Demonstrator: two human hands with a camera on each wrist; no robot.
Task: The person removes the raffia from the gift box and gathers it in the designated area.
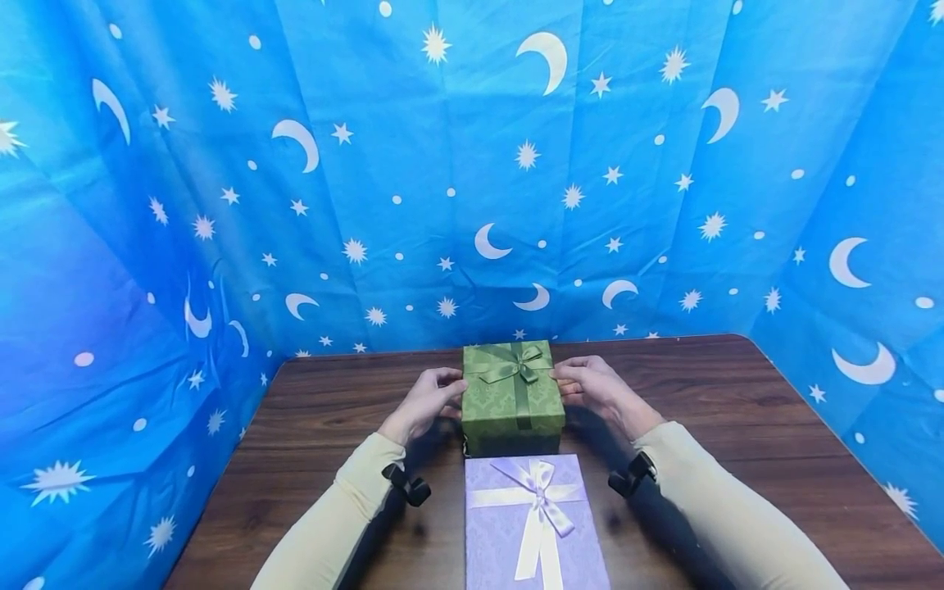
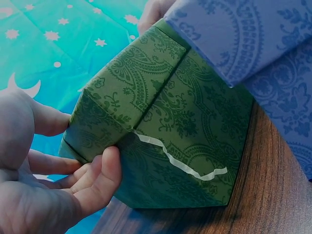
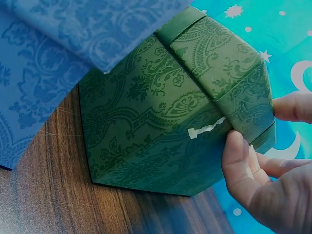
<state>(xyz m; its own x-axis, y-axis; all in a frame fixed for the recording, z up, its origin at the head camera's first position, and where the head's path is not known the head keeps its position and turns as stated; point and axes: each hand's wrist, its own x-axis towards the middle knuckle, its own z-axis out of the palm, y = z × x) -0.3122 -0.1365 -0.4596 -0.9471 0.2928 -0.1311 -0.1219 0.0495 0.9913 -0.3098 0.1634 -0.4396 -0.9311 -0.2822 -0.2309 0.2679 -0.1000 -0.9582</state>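
Note:
A green gift box [image 1: 510, 443] with a damask pattern stands on the table, its lid [image 1: 487, 406] on top and a green ribbon bow [image 1: 524, 366] on that. My left hand [image 1: 425, 401] grips the lid's left side, thumb above and fingers at its lower edge. On the opposite side my right hand [image 1: 603, 395] holds the lid in the same way. From under the lid rim hangs a thin white strip [image 2: 175, 163] in the left wrist view; a shorter white strip [image 3: 207, 128] shows in the right wrist view. The box's inside is hidden.
Nearer to me, a lilac gift box [image 1: 490, 541] with a white ribbon bow [image 1: 542, 496] lies in front of the green one. Both rest on a dark wooden table [image 1: 310, 442]. A blue cloth [image 1: 413, 164] with moons and stars surrounds the table's back and sides.

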